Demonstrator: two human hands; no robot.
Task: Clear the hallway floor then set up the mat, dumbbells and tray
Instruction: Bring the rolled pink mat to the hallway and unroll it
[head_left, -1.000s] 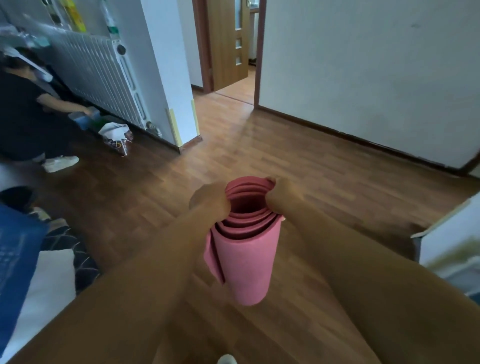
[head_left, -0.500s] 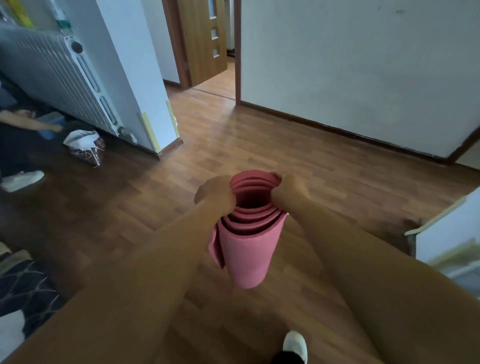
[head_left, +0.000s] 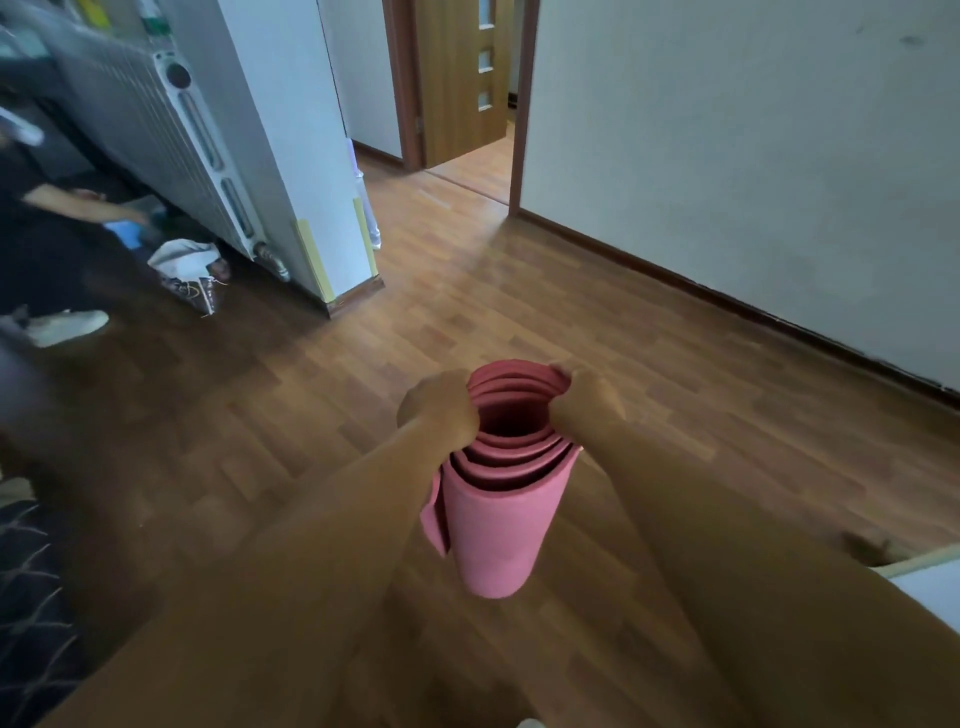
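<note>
Pink rolled yoga mat (head_left: 496, 525) upright, left hand (head_left: 439, 402) and right hand (head_left: 587, 402) gripping its top rim; near floor (head_left: 649, 364) looks bare, mat unrolled nowhere yet, dumbbells and tray unseen.

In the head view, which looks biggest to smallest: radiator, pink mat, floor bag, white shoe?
radiator
pink mat
bag
white shoe
The mat is nearest the camera, so its true rank is unsure.

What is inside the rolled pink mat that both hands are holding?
Inside the pink mat only its own coiled layers show, around a dark hollow. Deeper down, the hollow is hidden.
</note>
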